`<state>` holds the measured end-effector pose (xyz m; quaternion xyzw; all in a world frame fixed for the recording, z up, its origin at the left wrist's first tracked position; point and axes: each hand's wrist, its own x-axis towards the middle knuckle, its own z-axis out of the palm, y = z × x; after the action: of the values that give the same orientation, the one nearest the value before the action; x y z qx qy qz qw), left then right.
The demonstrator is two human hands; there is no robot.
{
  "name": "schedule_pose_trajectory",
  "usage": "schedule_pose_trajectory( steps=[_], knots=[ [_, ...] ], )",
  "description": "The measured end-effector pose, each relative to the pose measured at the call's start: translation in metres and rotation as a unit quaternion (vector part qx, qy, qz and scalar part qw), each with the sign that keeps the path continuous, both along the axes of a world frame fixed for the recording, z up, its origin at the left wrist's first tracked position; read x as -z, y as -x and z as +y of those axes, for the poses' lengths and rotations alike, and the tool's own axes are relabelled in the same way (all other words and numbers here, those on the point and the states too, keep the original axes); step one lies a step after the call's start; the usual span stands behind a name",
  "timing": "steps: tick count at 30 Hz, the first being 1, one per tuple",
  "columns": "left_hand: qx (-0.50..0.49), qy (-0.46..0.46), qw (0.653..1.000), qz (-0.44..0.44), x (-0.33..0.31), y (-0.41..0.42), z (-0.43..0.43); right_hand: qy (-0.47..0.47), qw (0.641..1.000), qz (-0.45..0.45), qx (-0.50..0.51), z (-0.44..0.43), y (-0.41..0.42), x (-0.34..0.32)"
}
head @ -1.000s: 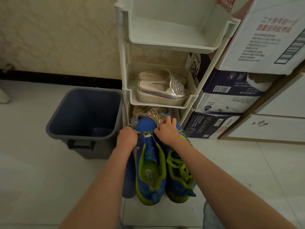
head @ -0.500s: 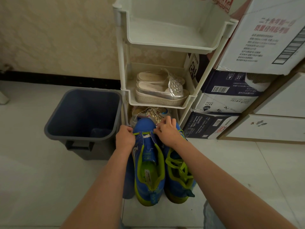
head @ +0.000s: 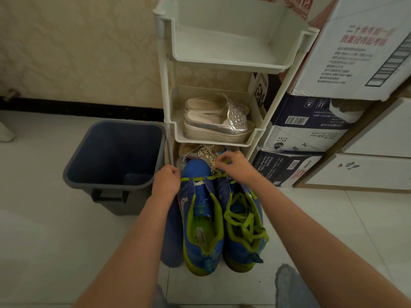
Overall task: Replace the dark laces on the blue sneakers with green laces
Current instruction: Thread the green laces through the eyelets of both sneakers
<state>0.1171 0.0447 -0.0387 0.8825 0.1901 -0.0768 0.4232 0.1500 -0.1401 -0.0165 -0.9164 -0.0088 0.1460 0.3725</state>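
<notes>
Two blue sneakers with lime trim stand side by side on the floor, toes toward the rack. The left sneaker (head: 200, 221) has a green lace (head: 200, 178) threaded only across its lowest eyelets. My left hand (head: 166, 181) pinches the lace's left end beside the toe. My right hand (head: 235, 165) pinches the other end, pulled up to the right of the toe. The right sneaker (head: 244, 227) carries a full loose green lace (head: 244, 218).
A grey bin (head: 115, 156) stands left of the shoes. Behind them is a white tiered rack (head: 213, 134) holding silver platform shoes (head: 218, 123). Stacked cardboard boxes (head: 311, 121) fill the right. White tiled floor lies all around.
My right hand has lifted and moved right, drawing its lace end through the eyelet. My left hand stays beside the toe, holding the other end.
</notes>
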Motion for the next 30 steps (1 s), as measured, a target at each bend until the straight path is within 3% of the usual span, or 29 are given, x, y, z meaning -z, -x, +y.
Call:
schedule_pose_trajectory(
  steps=[3, 5, 9, 13, 16, 19, 23, 30],
  knots=[
    [0.040, 0.006, 0.999, -0.023, -0.022, -0.004, 0.001, -0.127, 0.988, 0.066, 0.051, -0.018, -0.002, -0.033],
    [0.059, 0.057, 0.996, -0.041, -0.041, -0.006, -0.002, -0.225, 0.966, 0.117, 0.060, -0.025, 0.002, -0.056],
    [0.142, 0.216, 0.966, -0.021, -0.086, 0.002, -0.021, -0.469, 0.860, 0.182, 0.079, -0.015, 0.014, -0.100],
    [0.278, 0.304, 0.911, 0.029, -0.118, 0.026, -0.042, -0.655, 0.720, 0.199, 0.113, -0.002, 0.022, -0.131],
    [0.307, 0.311, 0.900, -0.001, -0.131, 0.041, -0.047, -0.701, 0.682, 0.160, 0.136, 0.002, 0.026, -0.141],
    [0.247, 0.283, 0.926, -0.031, -0.140, 0.045, -0.034, -0.683, 0.701, 0.089, 0.184, -0.004, 0.026, -0.135],
    [0.198, 0.215, 0.956, 0.014, -0.147, 0.047, 0.002, -0.604, 0.750, 0.026, 0.267, -0.027, 0.025, -0.113],
    [0.167, 0.177, 0.969, 0.029, -0.155, 0.045, 0.020, -0.439, 0.816, -0.063, 0.371, -0.055, 0.027, -0.081]
  ],
)
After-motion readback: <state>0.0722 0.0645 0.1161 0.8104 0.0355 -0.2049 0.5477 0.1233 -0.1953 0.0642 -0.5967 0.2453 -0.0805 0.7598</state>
